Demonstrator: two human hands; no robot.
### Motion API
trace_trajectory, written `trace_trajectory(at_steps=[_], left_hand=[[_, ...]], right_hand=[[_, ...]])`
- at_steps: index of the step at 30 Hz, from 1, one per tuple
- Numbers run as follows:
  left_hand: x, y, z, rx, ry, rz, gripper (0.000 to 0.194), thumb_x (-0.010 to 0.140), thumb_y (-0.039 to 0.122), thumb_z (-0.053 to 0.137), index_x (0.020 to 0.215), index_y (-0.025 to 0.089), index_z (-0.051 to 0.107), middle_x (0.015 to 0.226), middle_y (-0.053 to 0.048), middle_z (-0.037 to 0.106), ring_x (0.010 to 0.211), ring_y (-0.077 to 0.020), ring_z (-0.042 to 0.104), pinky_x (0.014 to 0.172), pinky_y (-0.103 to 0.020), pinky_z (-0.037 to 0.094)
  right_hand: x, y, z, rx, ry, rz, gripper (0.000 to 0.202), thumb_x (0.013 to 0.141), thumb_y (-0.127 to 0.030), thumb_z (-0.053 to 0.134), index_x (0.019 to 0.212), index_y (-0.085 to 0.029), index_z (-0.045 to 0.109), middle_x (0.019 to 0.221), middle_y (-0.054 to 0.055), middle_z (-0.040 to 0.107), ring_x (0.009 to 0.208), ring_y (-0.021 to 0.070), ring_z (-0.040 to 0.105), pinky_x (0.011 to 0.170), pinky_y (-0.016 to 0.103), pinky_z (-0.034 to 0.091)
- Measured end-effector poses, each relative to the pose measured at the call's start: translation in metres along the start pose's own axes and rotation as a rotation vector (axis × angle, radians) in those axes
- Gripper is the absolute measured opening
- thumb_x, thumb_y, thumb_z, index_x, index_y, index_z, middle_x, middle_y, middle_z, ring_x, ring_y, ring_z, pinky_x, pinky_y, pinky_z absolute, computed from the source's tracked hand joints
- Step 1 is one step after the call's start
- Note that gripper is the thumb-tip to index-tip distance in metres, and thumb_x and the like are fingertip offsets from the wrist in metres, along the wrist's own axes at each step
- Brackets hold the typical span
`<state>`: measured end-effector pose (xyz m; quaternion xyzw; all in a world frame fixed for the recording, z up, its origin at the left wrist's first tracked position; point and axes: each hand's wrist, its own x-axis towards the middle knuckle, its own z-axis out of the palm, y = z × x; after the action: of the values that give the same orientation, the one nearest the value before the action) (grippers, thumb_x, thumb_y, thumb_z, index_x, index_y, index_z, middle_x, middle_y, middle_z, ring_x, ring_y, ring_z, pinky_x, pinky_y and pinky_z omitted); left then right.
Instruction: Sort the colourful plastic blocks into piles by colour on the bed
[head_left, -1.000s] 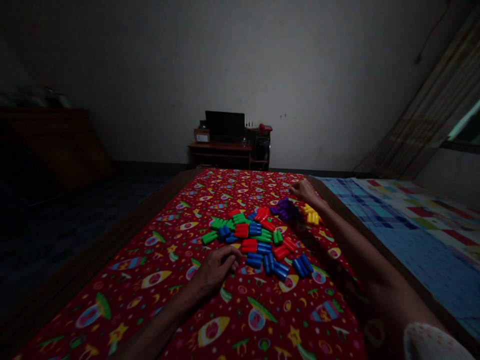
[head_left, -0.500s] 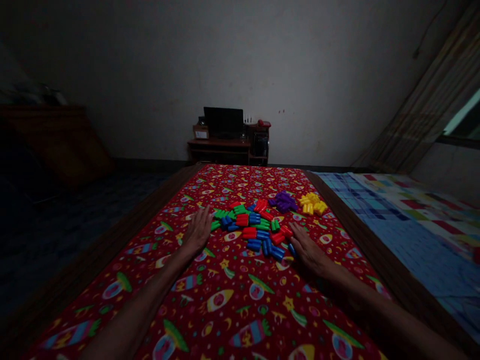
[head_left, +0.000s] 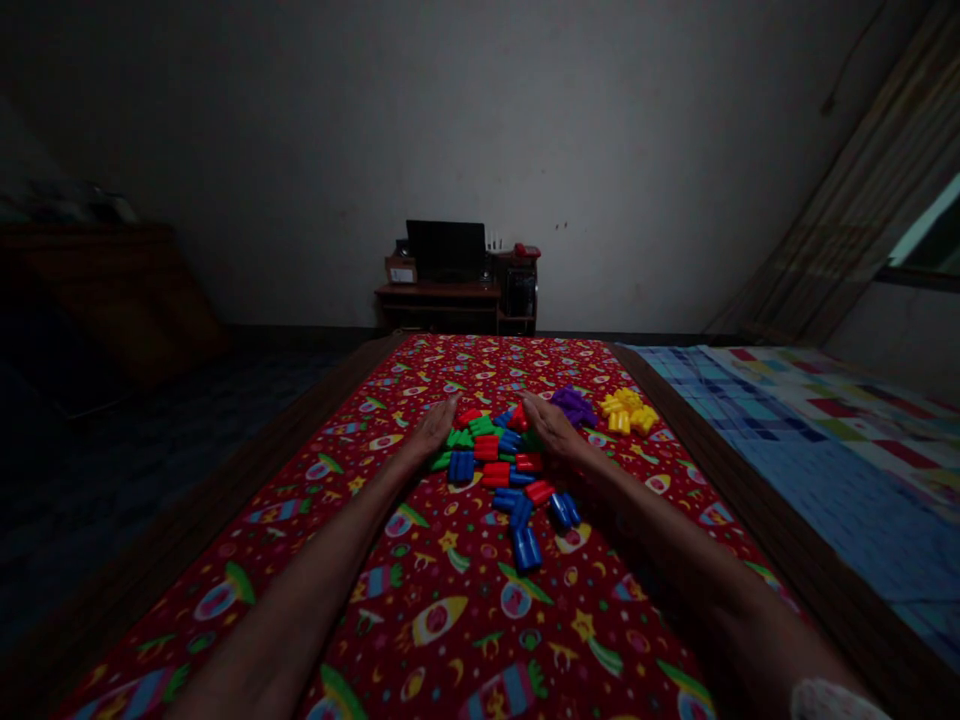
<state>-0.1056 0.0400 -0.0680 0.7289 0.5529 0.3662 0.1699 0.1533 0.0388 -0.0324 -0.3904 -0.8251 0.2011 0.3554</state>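
A pile of red, green and blue plastic pieces lies on the red patterned cloth [head_left: 450, 620]. At the left edge of the pile, beside some green pieces [head_left: 459, 439], is my left hand [head_left: 435, 427], its fingers stretched forward and holding nothing. My right hand [head_left: 553, 430] rests against the pile's right side with straight fingers, next to a red piece [head_left: 529, 463], and covers part of the pile. Several blue pieces [head_left: 526, 549] lie nearest to me. Purple pieces [head_left: 574, 407] form a heap just beyond my right hand, with yellow pieces [head_left: 628, 411] further right.
Beyond the cloth's far end stands a small desk [head_left: 439, 291] with a black monitor [head_left: 447, 250] and a red telephone [head_left: 526, 251]. A blue checked bedspread [head_left: 750, 450] spreads out at the right. A wooden cabinet [head_left: 112, 300] stands at the left.
Both hands have moved forward and closer together around the pile. The mixed pieces are pressed narrower, and some blue ones now lie nearer to me.
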Motion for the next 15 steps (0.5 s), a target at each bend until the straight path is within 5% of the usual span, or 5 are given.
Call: trace_trajectory(at_steps=[6, 11, 15], left_hand=[[0.016, 0.011, 0.017, 0.034, -0.224, 0.034, 0.062, 0.089, 0.056, 0.027, 0.118, 0.014, 0.063, 0.129, -0.011, 0.062, 0.122, -0.0247, 0.054, 0.109, -0.038, 0.036], [-0.015, 0.022, 0.005, 0.036, -0.307, 0.089, 0.065, 0.089, 0.061, 0.023, 0.111, 0.017, 0.067, 0.125, -0.009, 0.065, 0.119, -0.0244, 0.056, 0.107, -0.036, 0.039], [-0.049, 0.036, -0.012, 0.108, -0.279, 0.183, 0.058, 0.094, 0.052, 0.023, 0.119, 0.019, 0.063, 0.128, -0.008, 0.063, 0.12, -0.0223, 0.055, 0.106, -0.037, 0.041]], right_hand=[[0.032, 0.012, 0.03, -0.226, -0.232, -0.034, 0.059, 0.1, -0.046, 0.021, 0.092, -0.012, 0.068, 0.092, 0.012, 0.068, 0.088, 0.0184, 0.06, 0.088, 0.032, 0.044], [0.003, -0.016, 0.047, -0.142, -0.214, -0.146, 0.05, 0.099, -0.047, 0.028, 0.112, -0.015, 0.065, 0.11, 0.012, 0.067, 0.106, 0.019, 0.058, 0.099, 0.034, 0.04], [-0.027, -0.031, 0.029, 0.057, -0.213, -0.176, 0.052, 0.098, -0.05, 0.028, 0.127, -0.018, 0.058, 0.123, 0.01, 0.063, 0.113, 0.0184, 0.057, 0.099, 0.033, 0.043]])
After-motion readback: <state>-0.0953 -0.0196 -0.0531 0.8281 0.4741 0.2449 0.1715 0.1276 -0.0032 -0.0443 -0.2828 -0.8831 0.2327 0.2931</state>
